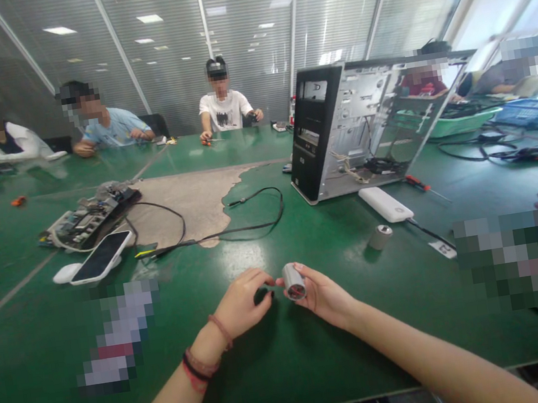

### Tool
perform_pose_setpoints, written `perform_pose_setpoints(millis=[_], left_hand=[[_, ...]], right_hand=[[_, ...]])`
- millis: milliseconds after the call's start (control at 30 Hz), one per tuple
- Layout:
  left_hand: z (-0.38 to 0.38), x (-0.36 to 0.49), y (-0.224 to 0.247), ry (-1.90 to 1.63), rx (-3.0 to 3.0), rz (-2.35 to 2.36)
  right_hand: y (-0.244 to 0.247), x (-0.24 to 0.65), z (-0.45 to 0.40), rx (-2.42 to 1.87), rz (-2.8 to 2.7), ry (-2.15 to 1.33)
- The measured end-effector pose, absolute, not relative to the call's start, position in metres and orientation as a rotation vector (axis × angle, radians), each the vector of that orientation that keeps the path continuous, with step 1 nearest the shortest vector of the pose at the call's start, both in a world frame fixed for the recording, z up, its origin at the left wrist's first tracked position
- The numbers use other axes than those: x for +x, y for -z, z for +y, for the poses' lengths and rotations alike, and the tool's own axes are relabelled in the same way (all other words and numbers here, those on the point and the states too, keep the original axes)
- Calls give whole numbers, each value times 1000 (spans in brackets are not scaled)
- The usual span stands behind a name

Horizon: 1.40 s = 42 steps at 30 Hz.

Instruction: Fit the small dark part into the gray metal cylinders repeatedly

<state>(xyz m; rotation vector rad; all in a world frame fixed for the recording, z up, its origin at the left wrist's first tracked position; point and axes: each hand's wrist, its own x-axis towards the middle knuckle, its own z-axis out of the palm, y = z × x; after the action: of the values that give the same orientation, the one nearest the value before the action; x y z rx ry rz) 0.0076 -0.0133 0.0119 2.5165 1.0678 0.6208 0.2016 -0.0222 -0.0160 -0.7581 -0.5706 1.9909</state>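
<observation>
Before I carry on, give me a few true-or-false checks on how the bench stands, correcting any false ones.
1. The right hand holds a grey cylinder. True.
2. The phone lies face down. False: the phone's dark screen faces up.
3. A second cylinder sits on the table. True.
4. The computer case has its near side covered. False: the case is open there, showing its inside.
5. The screwdriver lies left of the white block. False: the screwdriver lies to its right.
</observation>
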Motion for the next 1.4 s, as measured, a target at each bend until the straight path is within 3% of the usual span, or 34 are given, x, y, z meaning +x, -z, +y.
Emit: perform_pose_setpoints(millis=[200,633,1400], left_hand=[[-13,8,-11,-635,2514,1090],[-15,8,-13,-683,2480,1081],[-19,17,3,-1009,2443,1131]], right_hand=[[13,204,-21,-770,-824,-1822],[13,206,-29,-914,-1673,-918],[18,203,-30,-801,-1956,-615]])
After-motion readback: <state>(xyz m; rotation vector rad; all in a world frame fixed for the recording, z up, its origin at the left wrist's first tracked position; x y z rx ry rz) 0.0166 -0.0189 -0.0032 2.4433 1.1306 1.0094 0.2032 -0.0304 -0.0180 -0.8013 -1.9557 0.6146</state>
